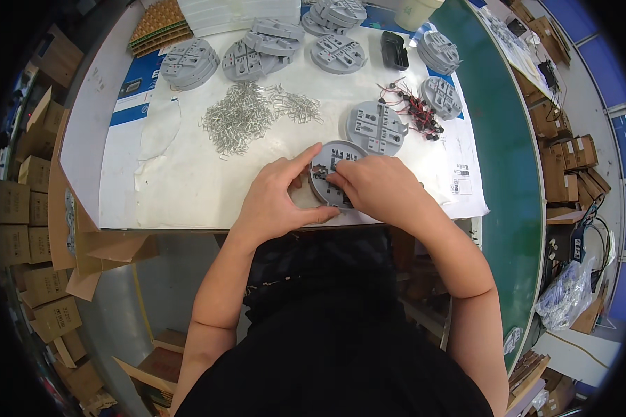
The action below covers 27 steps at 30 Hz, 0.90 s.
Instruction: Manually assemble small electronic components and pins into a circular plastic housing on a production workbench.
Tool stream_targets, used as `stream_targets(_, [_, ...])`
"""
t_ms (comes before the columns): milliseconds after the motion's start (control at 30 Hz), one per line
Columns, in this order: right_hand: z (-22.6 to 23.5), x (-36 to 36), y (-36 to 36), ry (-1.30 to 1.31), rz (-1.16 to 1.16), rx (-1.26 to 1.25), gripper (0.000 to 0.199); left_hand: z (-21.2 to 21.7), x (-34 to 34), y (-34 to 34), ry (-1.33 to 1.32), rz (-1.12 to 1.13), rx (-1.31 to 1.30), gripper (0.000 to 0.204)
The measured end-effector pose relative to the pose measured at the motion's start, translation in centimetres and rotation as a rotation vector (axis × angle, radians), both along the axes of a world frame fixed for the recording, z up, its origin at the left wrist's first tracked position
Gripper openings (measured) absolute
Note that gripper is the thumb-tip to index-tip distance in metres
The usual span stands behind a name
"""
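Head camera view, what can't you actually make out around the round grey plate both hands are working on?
- Round grey plate: its lower right half is hidden under the right hand.
- What the right hand's fingers pinch: hidden by the hand itself.
- Left hand: thumb and forefinger frame the plate's left rim; actual contact is too small to tell.
- Metal clips in the pile: too small to tell their shape.
- Stacks at the top edge: cut off.

Both bare forearms rise from the lower edge and converge at the centre. The left hand (277,198) is cupped, index finger stretched forward and thumb pointing right in a wide pinch. The right hand (374,186) lies palm down, its fingers curled leftward, fingertips nearly meeting the left index.
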State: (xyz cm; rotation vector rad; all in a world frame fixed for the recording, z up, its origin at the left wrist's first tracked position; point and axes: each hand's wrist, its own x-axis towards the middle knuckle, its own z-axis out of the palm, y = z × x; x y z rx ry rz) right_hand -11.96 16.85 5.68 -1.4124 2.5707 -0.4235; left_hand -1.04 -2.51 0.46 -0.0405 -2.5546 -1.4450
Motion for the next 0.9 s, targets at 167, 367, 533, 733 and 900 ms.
stream_targets(167, [-0.1, 0.0, 0.1, -0.008, 0.011, -0.003, 0.030, 0.0, 0.1, 0.0, 0.014, 0.005, -0.012, 0.100])
stream_targets(367, [-0.7, 0.2, -0.3, -0.011, 0.000, -0.026, 0.030, -0.1, 0.0, 0.0, 0.025, 0.000, -0.027, 0.100])
stream_targets(533, [-0.9, 0.1, -0.1, 0.000, -0.011, -0.052, 0.030, 0.0, 0.1, 0.2, 0.017, 0.002, -0.033, 0.101])
stream_targets(733, [-0.1, 0.3, 0.2, 0.024, -0.011, 0.001, 0.031, -0.1, 0.1, 0.1, 0.011, 0.009, -0.011, 0.101])
stream_targets(900, [-0.2, 0.7, 0.2, 0.030, -0.019, -0.001, 0.030, -0.1, 0.1, 0.1, 0.035, 0.012, -0.034, 0.101])
